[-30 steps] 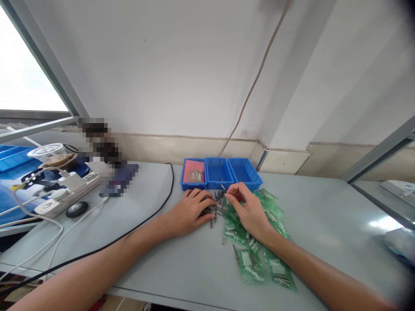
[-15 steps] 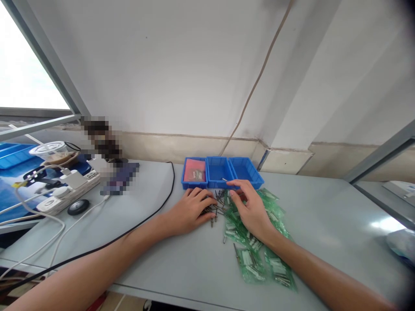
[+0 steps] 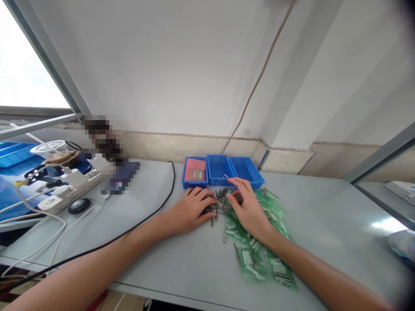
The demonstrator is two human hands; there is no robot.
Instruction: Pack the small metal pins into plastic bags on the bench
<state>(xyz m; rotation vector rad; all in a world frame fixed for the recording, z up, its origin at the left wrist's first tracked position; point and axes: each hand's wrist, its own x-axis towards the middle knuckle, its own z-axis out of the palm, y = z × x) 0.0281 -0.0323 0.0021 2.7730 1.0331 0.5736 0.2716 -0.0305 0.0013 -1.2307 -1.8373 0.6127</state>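
My left hand (image 3: 195, 210) rests on the table with its fingers spread, partly covering a loose pile of small metal screw-like pieces (image 3: 221, 196). Some of the pile is hidden under that palm. My right hand (image 3: 248, 207) hovers over several green plastic bags (image 3: 249, 264) of white plugs and metal pieces. Its thumb and forefinger are apart, and the forefinger tip reaches the front edge of the middle blue bin (image 3: 218, 162). One small metal piece (image 3: 226, 176) shows in that bin beside the fingertip.
The left blue bin (image 3: 185, 172) holds a pink bag (image 3: 196, 165). At right is another blue bin (image 3: 246, 169). A black cable (image 3: 145, 221) crosses the table on the left. Farther left are a power strip (image 3: 52, 203), a black round object (image 3: 79, 206) and a lidded cup (image 3: 52, 149).
My right hand has moved slightly up toward the middle bin. The small metal piece at its fingertip now shows a little farther inside that bin. My left hand stays in place.
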